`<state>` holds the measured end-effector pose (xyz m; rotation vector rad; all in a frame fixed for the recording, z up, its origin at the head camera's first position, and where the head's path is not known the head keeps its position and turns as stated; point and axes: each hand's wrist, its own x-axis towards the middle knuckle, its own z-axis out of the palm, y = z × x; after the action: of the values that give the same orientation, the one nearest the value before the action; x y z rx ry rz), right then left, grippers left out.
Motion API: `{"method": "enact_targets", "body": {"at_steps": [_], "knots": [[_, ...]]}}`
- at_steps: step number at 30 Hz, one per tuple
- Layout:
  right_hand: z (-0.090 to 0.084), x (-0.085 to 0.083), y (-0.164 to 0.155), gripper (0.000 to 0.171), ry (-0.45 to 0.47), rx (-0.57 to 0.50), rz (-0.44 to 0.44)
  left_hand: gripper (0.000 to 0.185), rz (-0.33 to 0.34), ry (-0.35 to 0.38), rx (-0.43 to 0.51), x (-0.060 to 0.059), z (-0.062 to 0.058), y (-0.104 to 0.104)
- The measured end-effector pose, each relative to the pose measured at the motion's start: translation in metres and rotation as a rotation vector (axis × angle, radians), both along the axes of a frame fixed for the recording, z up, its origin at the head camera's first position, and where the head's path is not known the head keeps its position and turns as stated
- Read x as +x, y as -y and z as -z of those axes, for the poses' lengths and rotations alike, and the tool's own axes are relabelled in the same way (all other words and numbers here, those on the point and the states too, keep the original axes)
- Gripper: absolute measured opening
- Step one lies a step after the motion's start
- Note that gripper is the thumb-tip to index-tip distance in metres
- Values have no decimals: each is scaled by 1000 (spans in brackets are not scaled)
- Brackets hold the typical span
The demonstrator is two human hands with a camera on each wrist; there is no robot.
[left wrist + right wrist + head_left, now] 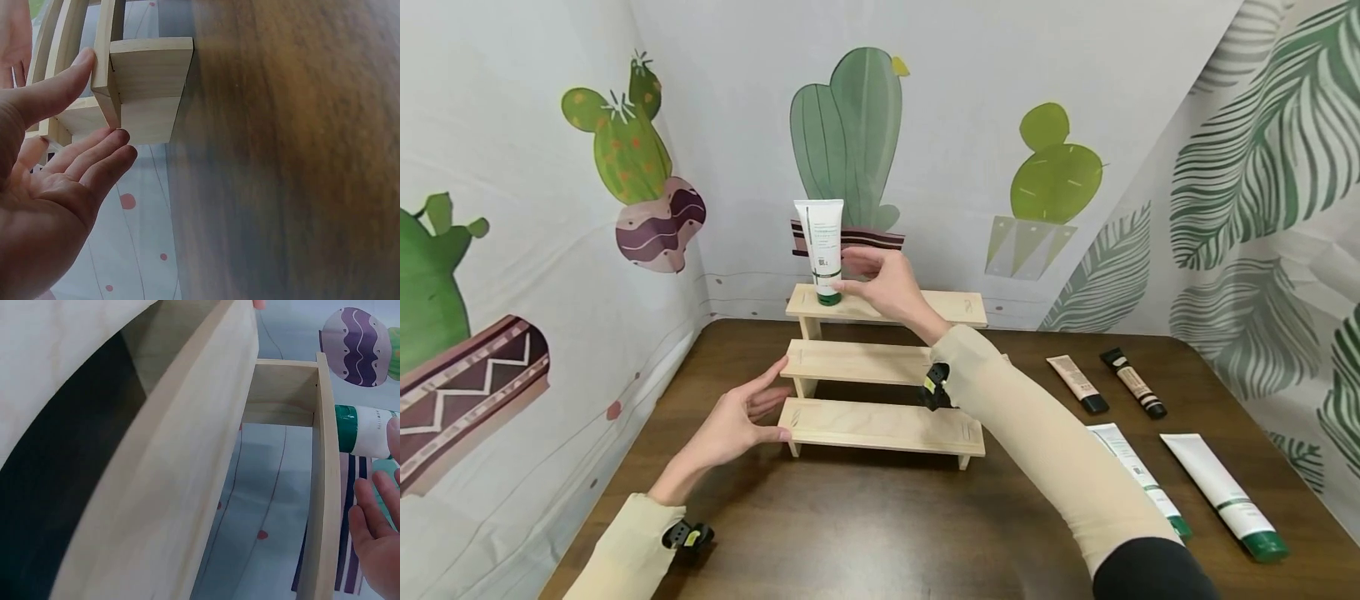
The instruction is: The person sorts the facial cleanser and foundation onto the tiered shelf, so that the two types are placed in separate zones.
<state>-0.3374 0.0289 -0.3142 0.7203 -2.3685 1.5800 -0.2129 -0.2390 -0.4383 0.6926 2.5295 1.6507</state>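
A three-step wooden shelf (883, 423) stands on the table. Upright on its top step, near the left end, is a white squeeze tube (825, 237) with a green cap downward. My right hand (891, 283) is beside this tube, thumb at its lower right and the other fingers extended and spread; in the right wrist view the thumb (394, 437) overlaps the tube. At the shelf's left end, my left hand (730, 423) has its thumb at the bottom step's corner and its index fingertip at the middle step, fingers fairly straight.
On the table's right side lie two white tubes with green caps, one (1221, 487) farther right and another (1131, 467) partly behind my right sleeve. Behind them are a small beige tube (1075, 382) and a dark-ended tube (1135, 383). A cactus-print cloth (955, 125) hangs behind the table.
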Motion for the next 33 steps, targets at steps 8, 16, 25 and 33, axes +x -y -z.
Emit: {"method": "enact_targets", "body": {"at_steps": [8,16,25,33], "knots": [[1,30,-36,47,-22,99,-33,104,22,-5,-2,-2,3,3],[8,57,-86,50,-63,155,-55,103,48,3,42,3,-9,3],[25,82,-147,48,-151,190,76,103,84,-26,27,-2,-1,6],[32,108,-189,43,-151,279,177,101,117,-34,34,-9,7,6]]}}
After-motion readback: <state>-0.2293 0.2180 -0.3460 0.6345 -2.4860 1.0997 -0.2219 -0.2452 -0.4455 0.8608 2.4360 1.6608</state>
